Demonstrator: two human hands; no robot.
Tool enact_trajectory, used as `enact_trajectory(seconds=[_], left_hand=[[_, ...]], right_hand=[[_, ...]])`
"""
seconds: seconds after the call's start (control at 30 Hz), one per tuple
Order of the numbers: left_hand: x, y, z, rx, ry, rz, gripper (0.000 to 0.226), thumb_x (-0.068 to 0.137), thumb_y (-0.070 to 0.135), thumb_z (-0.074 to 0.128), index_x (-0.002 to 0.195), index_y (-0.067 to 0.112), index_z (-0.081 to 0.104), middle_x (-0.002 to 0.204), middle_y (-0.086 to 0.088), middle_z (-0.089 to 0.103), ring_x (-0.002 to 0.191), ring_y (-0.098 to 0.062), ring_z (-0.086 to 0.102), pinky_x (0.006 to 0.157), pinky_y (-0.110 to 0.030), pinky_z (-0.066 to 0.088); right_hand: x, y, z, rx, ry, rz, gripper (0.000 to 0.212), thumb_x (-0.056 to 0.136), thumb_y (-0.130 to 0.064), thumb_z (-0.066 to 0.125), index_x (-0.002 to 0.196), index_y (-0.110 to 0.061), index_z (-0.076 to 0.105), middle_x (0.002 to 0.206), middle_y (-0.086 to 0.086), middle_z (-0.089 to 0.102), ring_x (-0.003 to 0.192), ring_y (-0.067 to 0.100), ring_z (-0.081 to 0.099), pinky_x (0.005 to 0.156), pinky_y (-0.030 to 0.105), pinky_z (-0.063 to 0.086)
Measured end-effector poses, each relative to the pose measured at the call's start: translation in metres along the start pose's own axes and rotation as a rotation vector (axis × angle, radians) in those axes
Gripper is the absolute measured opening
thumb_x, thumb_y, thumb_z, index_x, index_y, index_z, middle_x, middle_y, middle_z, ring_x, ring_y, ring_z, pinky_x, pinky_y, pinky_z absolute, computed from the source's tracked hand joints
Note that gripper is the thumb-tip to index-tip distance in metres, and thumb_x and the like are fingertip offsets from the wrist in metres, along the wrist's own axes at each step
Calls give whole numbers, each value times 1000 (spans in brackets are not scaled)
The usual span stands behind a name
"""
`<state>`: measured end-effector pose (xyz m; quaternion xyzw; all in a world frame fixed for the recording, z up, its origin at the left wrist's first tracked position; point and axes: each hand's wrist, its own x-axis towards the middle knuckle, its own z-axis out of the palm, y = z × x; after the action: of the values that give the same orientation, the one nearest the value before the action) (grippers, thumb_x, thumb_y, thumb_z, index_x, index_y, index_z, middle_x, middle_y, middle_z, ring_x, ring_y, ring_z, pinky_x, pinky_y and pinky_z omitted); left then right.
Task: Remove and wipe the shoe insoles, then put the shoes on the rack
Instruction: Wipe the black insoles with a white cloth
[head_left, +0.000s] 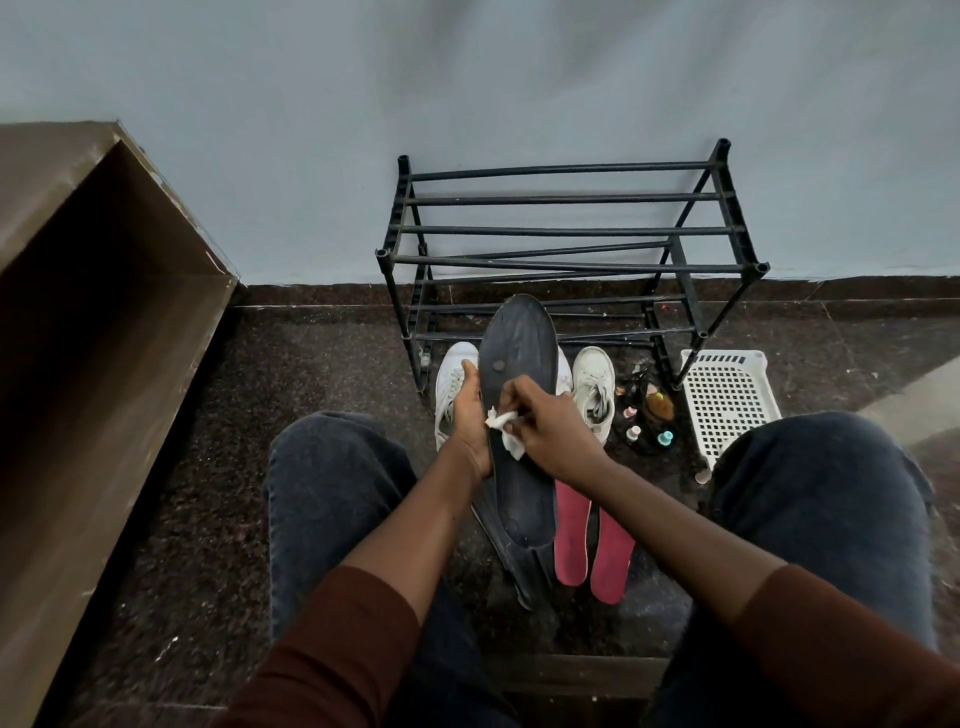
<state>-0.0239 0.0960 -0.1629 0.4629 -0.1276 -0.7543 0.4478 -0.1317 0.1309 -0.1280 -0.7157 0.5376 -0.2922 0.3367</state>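
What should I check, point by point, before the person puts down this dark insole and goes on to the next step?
1. Insole held firmly: ok. The left hand grips the edge of the dark insole.
2. Wipe in contact: ok. The right hand pinches the white wipe against the insole.
3. Insole fully clean: cannot tell; a small spot shows near its upper part.
4. Place to lay it: ok. Another dark insole and two pink insoles lie on the floor between the knees.
5. Shoes within reach: ok. The white shoes stand before the rack.
6. Rack free: ok. The black rack holds no shoes.
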Motion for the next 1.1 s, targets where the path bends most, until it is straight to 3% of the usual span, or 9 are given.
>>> enact_trajectory(seconds=[0.13,0.33,0.43,0.6,0.73,0.8,0.87,0.9,1.1], left_hand=[[-8,1,6,-17,-174,-55,73,94,62,29,77,11,78,79,-11,72,73,-22,71,68,-30,59],[-19,-2,11,32,-225,-65,47,96,45,42,92,13,76,90,-12,73,78,-25,70,74,-36,56],[-18,-1,11,-13,-207,-58,58,98,52,33,94,14,76,94,-12,73,83,-25,71,76,-36,57],[-5,2,5,-61,-103,-22,76,96,61,23,75,13,79,85,-11,74,80,-21,72,79,-34,56],[-3,7,8,-140,-135,-40,84,97,59,21,68,3,77,78,-16,73,67,-28,72,53,-35,58],[-2,5,6,-116,-143,-56,81,95,62,24,83,1,76,94,-19,72,85,-32,71,72,-38,59],[-2,4,3,-106,-137,-48,75,92,65,31,104,2,71,111,-20,66,106,-33,63,100,-43,46],[-3,4,3,-99,-133,-52,73,91,64,34,105,3,70,110,-19,66,105,-31,63,103,-43,42],[-15,2,10,-94,-276,-138,68,95,58,29,98,9,75,101,-15,71,93,-28,69,80,-39,58]], right_hand=[[18,-2,-10,-111,83,-9,15,84,-2,56,97,-5,51,85,14,66,77,31,61,66,38,45],[50,-3,-25,-183,323,99,12,86,-1,49,97,-4,47,83,20,62,76,37,57,64,43,43],[46,-5,-23,-179,272,79,14,87,-2,50,100,-4,48,85,18,64,77,37,59,64,42,45],[11,-15,-4,-119,84,17,17,86,-3,54,102,-8,50,90,13,68,82,30,63,70,34,42],[-14,-15,2,-70,70,-45,18,84,-1,56,101,-6,53,91,10,70,83,26,64,69,31,43],[-11,-13,0,-100,64,-65,16,85,-3,54,101,-5,53,90,13,69,84,30,63,71,36,45],[-1,-11,-2,-165,80,-83,14,87,-5,51,101,-5,52,90,17,66,84,36,61,71,43,46],[6,-10,-3,-205,100,-78,14,88,-7,49,102,-5,50,90,18,65,84,37,59,70,44,45],[41,-9,-14,-295,251,44,13,89,-5,47,101,-8,44,83,20,61,76,38,56,57,39,38]])
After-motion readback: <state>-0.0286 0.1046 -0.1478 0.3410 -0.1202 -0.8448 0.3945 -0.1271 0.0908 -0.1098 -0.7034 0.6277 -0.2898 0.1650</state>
